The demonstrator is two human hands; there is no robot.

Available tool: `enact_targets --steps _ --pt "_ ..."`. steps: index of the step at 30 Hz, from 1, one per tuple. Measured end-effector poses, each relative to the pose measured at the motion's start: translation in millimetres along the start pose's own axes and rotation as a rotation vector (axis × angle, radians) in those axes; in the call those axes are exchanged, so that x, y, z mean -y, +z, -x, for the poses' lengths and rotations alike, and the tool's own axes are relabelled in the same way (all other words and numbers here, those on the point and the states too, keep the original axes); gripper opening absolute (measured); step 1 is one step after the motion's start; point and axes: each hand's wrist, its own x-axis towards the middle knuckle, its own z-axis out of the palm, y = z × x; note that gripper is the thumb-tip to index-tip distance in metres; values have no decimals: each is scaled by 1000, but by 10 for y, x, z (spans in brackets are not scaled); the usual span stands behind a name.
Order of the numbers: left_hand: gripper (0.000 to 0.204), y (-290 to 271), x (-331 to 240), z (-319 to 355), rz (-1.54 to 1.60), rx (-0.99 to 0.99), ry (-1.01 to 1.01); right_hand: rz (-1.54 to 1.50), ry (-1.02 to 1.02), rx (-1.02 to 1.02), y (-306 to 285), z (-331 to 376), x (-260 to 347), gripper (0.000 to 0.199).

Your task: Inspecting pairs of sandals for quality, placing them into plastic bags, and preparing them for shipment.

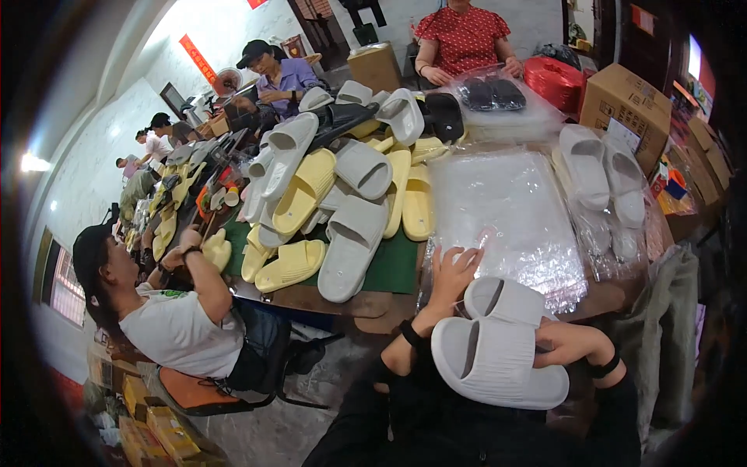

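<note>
My right hand point(572, 343) grips a pair of pale grey slide sandals point(496, 354), stacked one against the other, low in front of me near the table edge. My left hand point(450, 274) reaches forward with fingers spread onto a stack of clear plastic bags point(510, 218) lying on the table; it touches the nearest bag's edge. Both wrists wear black bands.
A heap of yellow and grey sandals point(334, 202) covers the table's left part. Bagged grey sandals point(607, 183) lie to the right, by cardboard boxes point(626, 105). A person in a white shirt point(179, 327) sits at left; another person in red point(463, 39) sits across.
</note>
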Motion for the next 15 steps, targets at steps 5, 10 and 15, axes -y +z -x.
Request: enact_targets --steps 5,10,15 --pt "63 -227 -36 23 381 -85 -42 -166 273 -196 -90 14 -29 39" --pt "54 -369 -183 -105 504 -215 -36 44 379 -531 -93 200 -357 35" --pt "57 -457 -346 -105 546 -200 -18 269 264 -668 -41 150 -441 32"
